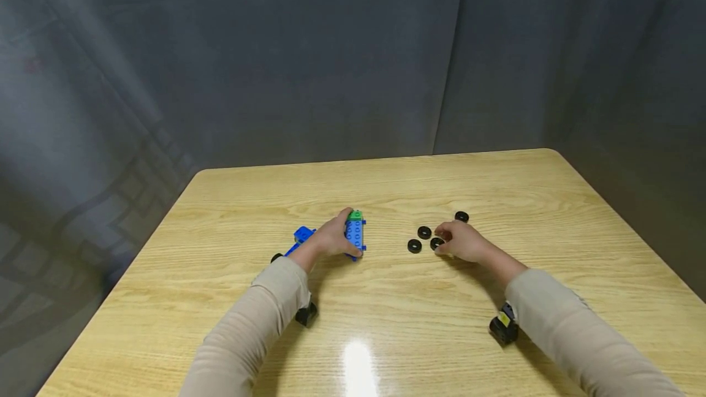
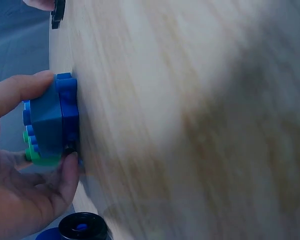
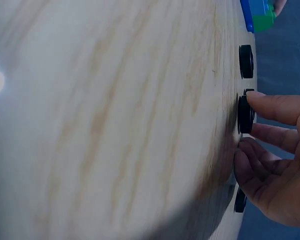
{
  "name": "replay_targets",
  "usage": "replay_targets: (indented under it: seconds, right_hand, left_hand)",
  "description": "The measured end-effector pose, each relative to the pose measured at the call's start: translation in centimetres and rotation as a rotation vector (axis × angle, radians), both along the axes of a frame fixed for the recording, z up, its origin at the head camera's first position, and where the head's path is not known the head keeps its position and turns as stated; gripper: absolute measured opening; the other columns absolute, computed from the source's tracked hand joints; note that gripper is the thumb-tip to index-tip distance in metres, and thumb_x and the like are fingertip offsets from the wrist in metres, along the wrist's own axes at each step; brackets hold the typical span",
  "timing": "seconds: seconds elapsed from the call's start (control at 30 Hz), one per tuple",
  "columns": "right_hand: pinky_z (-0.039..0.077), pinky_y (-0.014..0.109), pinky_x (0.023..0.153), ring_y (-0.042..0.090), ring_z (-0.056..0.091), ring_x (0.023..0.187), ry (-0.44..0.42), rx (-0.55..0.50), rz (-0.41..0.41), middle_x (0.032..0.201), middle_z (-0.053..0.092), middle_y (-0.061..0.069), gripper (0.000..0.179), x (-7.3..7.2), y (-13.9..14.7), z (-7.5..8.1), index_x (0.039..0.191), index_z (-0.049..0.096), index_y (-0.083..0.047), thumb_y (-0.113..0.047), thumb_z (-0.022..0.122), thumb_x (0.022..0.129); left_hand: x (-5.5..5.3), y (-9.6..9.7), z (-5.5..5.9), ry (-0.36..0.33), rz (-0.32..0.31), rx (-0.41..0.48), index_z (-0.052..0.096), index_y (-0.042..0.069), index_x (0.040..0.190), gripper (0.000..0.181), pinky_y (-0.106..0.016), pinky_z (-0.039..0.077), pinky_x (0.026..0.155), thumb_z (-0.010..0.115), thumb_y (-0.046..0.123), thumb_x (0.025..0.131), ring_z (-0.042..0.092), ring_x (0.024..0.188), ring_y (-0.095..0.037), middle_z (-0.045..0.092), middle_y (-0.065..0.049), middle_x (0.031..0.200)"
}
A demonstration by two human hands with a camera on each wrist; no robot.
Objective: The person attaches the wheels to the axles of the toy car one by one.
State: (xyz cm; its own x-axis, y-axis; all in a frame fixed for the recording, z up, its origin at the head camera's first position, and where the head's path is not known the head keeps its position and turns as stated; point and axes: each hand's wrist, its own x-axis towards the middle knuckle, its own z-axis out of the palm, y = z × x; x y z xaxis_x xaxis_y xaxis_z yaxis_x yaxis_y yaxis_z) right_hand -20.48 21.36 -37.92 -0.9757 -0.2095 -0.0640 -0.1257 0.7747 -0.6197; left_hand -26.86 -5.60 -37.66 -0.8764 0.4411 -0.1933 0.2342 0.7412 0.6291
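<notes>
My left hand (image 1: 333, 236) grips a toy brick build, a blue block (image 1: 355, 234) on a darker blue base with small side pegs and a green brick (image 1: 356, 215) at its far end. In the left wrist view the thumb and fingers clasp the blue build (image 2: 52, 117) from both ends, close over the table. My right hand (image 1: 462, 241) pinches a small black tire (image 3: 245, 115) between thumb and index finger, its other fingers curled beside it. Several like tires lie around it, among them one tire (image 1: 424, 233) and another tire (image 1: 415, 246) to its left.
Beyond the right hand lies one more tire (image 1: 461, 217). Left of the left hand stands another blue toy part (image 1: 303, 234) with a black wheel (image 1: 277, 257), partly hidden by the forearm. The wooden table (image 1: 353, 182) ends at a grey curtain (image 1: 309, 66).
</notes>
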Motion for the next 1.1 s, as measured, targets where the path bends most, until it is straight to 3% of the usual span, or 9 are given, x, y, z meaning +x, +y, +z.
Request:
replay_targets:
  seconds: [0.17,0.33,0.63,0.87,0.97,1.1]
  right_hand:
    - [0.041,0.039,0.073,0.028,0.049,0.084,0.030,0.060,0.017,0.089,0.053,0.015,0.038,-0.3,-0.2,-0.3,0.103,0.054,0.010,-0.005,0.067,0.071]
    - [0.040,0.037,0.067,0.024,0.049,0.076,0.054,0.066,0.022,0.080,0.053,0.010,0.029,-0.5,-0.3,-0.6,0.095,0.057,0.006,-0.002,0.067,0.069]
    - [0.042,0.033,0.063,0.020,0.051,0.070,0.030,0.008,-0.004,0.081,0.055,0.010,0.025,-0.3,-0.3,-0.3,0.094,0.055,0.005,-0.006,0.065,0.073]
    - [0.041,0.034,0.063,0.022,0.050,0.074,0.040,-0.011,-0.015,0.084,0.055,0.011,0.026,-0.3,-0.1,0.2,0.097,0.055,0.003,-0.010,0.063,0.076]
    - [0.043,0.035,0.065,0.025,0.051,0.079,0.047,-0.028,-0.011,0.087,0.055,0.013,0.028,-0.2,-0.1,0.4,0.099,0.054,0.004,-0.010,0.062,0.077]
    - [0.043,0.040,0.070,0.029,0.051,0.085,0.080,-0.046,-0.015,0.091,0.055,0.016,0.029,-0.1,-0.2,0.4,0.102,0.053,0.004,-0.010,0.061,0.078]
  left_hand:
    - [0.0,0.0,0.0,0.029,-0.008,0.010,0.016,0.003,0.136,0.100,-0.039,0.030,0.094,0.078,0.017,0.060,0.038,0.112,-0.029,0.034,-0.016,0.129]
    - [0.1,0.0,-0.2,0.003,0.002,0.022,0.017,0.006,0.135,0.099,-0.038,0.034,0.089,0.079,0.018,0.059,0.042,0.103,-0.027,0.037,-0.014,0.123]
    - [0.5,-0.5,-0.3,0.037,0.004,0.019,0.016,0.007,0.137,0.100,-0.040,0.030,0.094,0.078,0.024,0.061,0.030,0.118,-0.028,0.018,-0.011,0.138]
    - [0.5,-0.9,-0.1,0.014,0.092,0.155,0.016,0.009,0.137,0.099,-0.040,0.032,0.091,0.078,0.024,0.060,0.037,0.109,-0.027,0.018,-0.012,0.136]
    - [0.6,-0.9,0.0,-0.036,0.124,0.205,0.015,0.012,0.138,0.099,-0.040,0.035,0.088,0.077,0.025,0.061,0.039,0.105,-0.027,0.019,-0.014,0.133]
    - [0.9,-1.0,0.2,-0.143,0.155,0.347,0.011,0.015,0.137,0.099,-0.038,0.039,0.083,0.076,0.017,0.063,0.044,0.101,-0.027,0.027,-0.017,0.128]
